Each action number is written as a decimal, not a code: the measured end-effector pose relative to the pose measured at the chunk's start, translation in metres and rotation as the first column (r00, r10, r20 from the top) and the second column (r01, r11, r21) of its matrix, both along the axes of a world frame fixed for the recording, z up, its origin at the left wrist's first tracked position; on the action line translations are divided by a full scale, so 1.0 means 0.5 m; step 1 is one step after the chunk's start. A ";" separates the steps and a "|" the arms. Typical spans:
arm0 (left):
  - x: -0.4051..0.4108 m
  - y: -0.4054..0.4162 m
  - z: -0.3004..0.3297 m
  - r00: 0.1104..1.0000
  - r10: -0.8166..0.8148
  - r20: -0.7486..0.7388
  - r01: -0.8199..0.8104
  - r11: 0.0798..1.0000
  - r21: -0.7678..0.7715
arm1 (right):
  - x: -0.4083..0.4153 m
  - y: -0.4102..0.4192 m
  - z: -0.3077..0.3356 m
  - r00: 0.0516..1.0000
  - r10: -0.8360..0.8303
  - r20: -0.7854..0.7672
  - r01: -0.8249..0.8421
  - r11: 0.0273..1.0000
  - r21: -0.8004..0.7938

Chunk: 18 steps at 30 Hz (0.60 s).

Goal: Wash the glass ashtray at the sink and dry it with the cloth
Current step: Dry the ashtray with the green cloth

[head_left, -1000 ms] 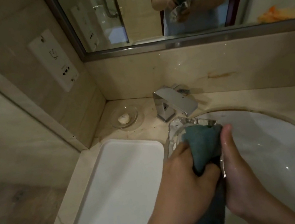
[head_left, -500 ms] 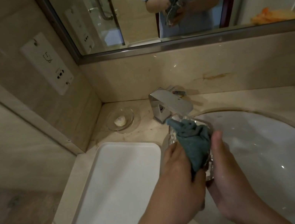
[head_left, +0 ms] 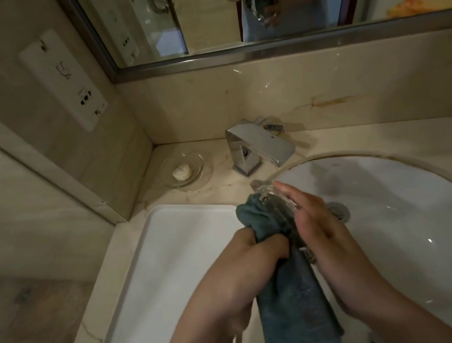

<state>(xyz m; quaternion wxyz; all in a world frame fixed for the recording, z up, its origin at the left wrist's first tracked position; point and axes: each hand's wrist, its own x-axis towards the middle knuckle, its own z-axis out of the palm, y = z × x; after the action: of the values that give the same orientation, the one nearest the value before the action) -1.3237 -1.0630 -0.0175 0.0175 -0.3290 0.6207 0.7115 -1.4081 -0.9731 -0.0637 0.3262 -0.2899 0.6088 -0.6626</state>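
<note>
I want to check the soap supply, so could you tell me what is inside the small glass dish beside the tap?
A small pale soap piece lies in the glass dish; nothing covers it.

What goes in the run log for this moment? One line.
phase: drying | left hand: grips cloth | right hand: holds ashtray | place: over sink
</note>
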 end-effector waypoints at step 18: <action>0.037 -0.005 0.023 0.960 0.243 -0.137 -0.126 0.815 0.565 | 0.012 0.014 0.013 0.764 0.245 0.596 -0.193 0.969 -0.151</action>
<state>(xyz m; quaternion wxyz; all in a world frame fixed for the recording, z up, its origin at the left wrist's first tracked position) -1.3054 -1.0656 -0.0061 -0.0213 -0.2948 0.3529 0.8878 -1.4020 -0.9660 -0.0573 0.5683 -0.1423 0.4052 -0.7018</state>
